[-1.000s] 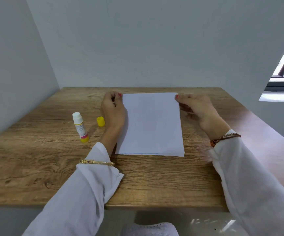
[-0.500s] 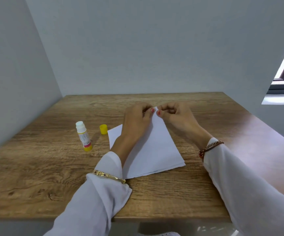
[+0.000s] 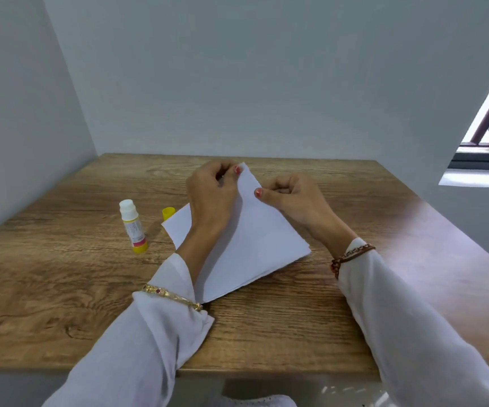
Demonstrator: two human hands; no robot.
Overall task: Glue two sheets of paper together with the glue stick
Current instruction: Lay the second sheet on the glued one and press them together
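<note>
At the middle of the frame we see the paper sheets (image 3: 249, 242) turned cornerwise on the bench (image 3: 61, 289). The left hand (image 3: 211, 195) and right hand (image 3: 293, 198) each pinch the raised far corner. Left of them stand the uncapped glue stick (image 3: 133, 227) and its yellow cap (image 3: 168, 213).

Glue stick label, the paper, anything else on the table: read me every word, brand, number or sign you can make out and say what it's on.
Glue stick: its label carries print on a white panel with yellow and pink bands, too small and blurred to read.
Sheets of paper: blank on the side that shows.
Yellow cap: no marking visible.
No other text anywhere in view.
</note>
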